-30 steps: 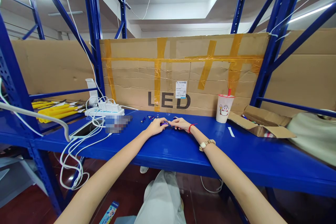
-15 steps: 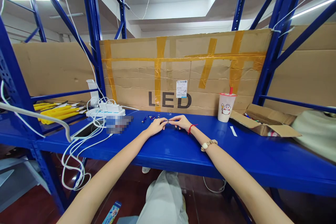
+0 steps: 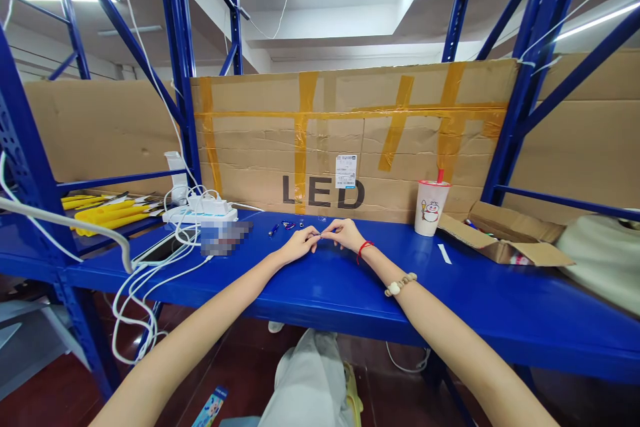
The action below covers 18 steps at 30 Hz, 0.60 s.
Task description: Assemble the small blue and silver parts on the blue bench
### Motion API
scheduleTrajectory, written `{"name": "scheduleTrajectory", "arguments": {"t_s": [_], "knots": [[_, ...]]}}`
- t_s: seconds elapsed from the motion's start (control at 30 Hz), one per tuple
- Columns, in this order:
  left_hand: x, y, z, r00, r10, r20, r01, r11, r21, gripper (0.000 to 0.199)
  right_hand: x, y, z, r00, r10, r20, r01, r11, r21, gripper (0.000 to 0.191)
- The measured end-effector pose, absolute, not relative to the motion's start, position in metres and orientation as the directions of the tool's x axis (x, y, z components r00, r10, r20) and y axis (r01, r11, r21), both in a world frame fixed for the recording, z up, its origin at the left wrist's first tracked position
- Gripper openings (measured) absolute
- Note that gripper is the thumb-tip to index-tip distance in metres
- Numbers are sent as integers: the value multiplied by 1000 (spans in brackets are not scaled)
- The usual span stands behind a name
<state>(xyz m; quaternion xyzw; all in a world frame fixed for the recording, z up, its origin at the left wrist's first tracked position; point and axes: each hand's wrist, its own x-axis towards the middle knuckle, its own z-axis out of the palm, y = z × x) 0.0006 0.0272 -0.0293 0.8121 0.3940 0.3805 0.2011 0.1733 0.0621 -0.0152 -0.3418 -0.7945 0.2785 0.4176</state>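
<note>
Over the middle of the blue tabletop [image 3: 350,293], my left hand [image 3: 300,244] and my right hand [image 3: 344,235] meet at the fingertips. Both are closed in a pinch, around something tiny and dark that is too small to name. A red string and a beaded bracelet [image 3: 400,283] circle my right wrist and forearm. Just beyond my left hand lie several small parts: a dark blue piece [image 3: 273,230], a blue and red piece [image 3: 289,225] and a tiny bit beside them.
White cables and a power strip [image 3: 200,213] crowd the left, by yellow-handled tools [image 3: 110,215]. At the right stand a paper cup [image 3: 430,209] with a red straw and an open cardboard box [image 3: 500,240]. A large cardboard sheet [image 3: 250,147] closes off the back.
My hands stay together at the fingertips, with only slight finger movement. The view has shifted a little; the small parts lie where they were.
</note>
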Motion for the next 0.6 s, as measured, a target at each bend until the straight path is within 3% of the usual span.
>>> {"name": "scheduleTrajectory", "arguments": {"t_s": [0.27, 0.6], "knots": [[2, 25, -30, 386, 795, 467, 428, -603, 673, 19, 173, 59, -11, -431, 821, 375, 350, 535, -769, 43], [4, 22, -26, 379, 744, 550, 394, -668, 632, 16, 178, 56, -5, -492, 851, 184, 318, 373, -872, 47]]}}
